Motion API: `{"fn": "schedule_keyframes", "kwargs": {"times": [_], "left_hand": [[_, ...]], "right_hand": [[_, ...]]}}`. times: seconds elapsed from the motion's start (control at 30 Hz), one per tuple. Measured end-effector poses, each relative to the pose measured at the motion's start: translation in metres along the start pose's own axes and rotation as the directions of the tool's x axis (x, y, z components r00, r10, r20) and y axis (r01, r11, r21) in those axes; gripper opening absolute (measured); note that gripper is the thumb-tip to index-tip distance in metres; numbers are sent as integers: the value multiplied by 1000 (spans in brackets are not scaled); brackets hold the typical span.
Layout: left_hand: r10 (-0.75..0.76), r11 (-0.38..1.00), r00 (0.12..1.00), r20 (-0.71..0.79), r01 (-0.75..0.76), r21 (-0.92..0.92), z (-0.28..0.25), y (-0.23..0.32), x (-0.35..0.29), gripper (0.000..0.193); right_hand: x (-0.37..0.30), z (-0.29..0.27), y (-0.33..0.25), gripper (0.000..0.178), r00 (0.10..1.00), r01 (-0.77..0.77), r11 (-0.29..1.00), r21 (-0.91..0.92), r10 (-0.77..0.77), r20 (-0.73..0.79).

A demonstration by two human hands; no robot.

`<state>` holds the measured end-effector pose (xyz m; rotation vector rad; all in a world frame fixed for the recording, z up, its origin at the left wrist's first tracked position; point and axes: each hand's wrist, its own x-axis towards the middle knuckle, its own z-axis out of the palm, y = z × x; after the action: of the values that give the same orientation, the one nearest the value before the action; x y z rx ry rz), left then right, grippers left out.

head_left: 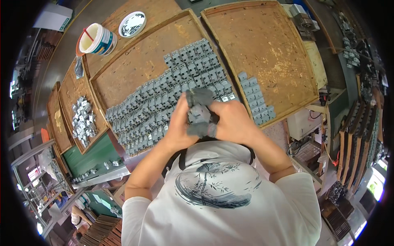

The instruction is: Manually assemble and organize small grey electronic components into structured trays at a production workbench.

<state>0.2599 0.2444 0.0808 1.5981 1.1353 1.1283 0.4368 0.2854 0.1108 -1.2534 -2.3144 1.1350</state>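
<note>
My left hand (pixel 179 125) and my right hand (pixel 232 121) are raised close to my chest, both closed on a stack of grey block-shaped parts (pixel 200 112). The stack is blurred, and its exact kind does not show. Beyond it, close rows of small grey housings (pixel 164 96) fill much of a wooden tray (pixel 143 55). Right of that tray, a second wooden tray (pixel 262 45) holds a smaller group of smooth grey blocks (pixel 254 98) along its near left side.
A white bucket (pixel 97 39) with a red stick in it stands at the far left, beside a white dish (pixel 132 24) of small dark pieces. Loose metallic parts (pixel 83 121) lie heaped in a left-hand tray. At the right are stacked wooden trays (pixel 357 139). Another person (pixel 80 217) is at lower left.
</note>
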Motion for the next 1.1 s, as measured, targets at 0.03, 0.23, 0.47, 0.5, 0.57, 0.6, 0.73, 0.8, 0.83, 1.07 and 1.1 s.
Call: {"fn": "schedule_keyframes", "kwargs": {"times": [0.03, 0.23, 0.47, 0.5, 0.57, 0.6, 0.73, 0.8, 0.83, 1.07, 1.1], "left_hand": [[10, 1000, 1000, 4, -10, -5, -6, -4, 4, 61], [-522, 812, 807, -277, 370, -451, -68, -18, 39, 49], [-418, 623, 908, -21, 270, -734, -75, -30, 39, 56], [-416, 625, 909, -28, 264, -734, -77, -33, 39, 56], [-435, 626, 900, 20, 318, -712, -81, -44, 40, 55], [-444, 634, 896, 21, 330, -699, -87, -52, 42, 52], [-396, 918, 886, -243, 375, -126, -134, -88, 62, 46], [-422, 907, 894, -151, 419, -51, -149, -108, 76, 45], [-456, 888, 888, -63, 459, 40, -155, -112, 80, 44], [-593, 804, 799, 101, 593, 34, -132, -117, 81, 50], [-512, 858, 857, 63, 505, 92, -132, -112, 77, 53]], "right_hand": [[4, -8, 12, 32, 996, -58, 990, 125, 49, 73], [14, -24, 145, 29, 818, -379, 873, -307, 161, -552], [27, -9, 159, 29, 852, -467, 818, -337, 313, -421], [29, -11, 159, 29, 839, -501, 819, -281, 380, -388], [28, -12, 163, 32, 835, -504, 821, -266, 385, -394], [28, -13, 164, 35, 826, -513, 821, -249, 394, -402], [23, -22, 153, 22, 818, -441, 885, -152, 326, -474], [20, -25, 139, 12, 770, -311, 903, 297, 423, -477], [20, -23, 132, 12, 776, -304, 906, 294, 414, -475], [16, -18, 110, 28, 848, 26, 579, 815, 420, -324], [19, -16, 108, 32, 854, 73, 518, 852, 409, -321]]}}
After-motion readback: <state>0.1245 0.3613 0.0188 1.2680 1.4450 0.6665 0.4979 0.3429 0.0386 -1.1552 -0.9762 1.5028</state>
